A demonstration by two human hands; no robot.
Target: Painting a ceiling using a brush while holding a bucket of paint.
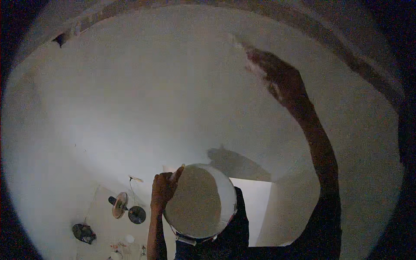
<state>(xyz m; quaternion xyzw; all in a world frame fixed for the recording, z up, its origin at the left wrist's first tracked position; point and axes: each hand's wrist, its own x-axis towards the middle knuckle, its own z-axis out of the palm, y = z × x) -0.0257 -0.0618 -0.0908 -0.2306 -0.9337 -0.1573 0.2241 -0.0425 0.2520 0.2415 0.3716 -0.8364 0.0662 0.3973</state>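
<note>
My left hand [165, 188] grips the rim of a white bucket [227, 199] that holds a greyish-beige paint-like substance [193, 201], in the lower middle of the view. Up and to the right, my right hand [277, 78] is closed on a pale tool [237, 43], possibly a brush, its tip against or very close to the pale plastered surface [130, 78]; blur and dimness hide its exact shape. A dark shadow [234, 162] lies on that surface just beyond the bucket.
A dark band [329, 39] curves along the upper rim of the plastered surface. At lower left are fan-like round objects [137, 214] and a dark bundle [83, 233], small and unclear. A bright opening [255, 199] shows to the right of the bucket.
</note>
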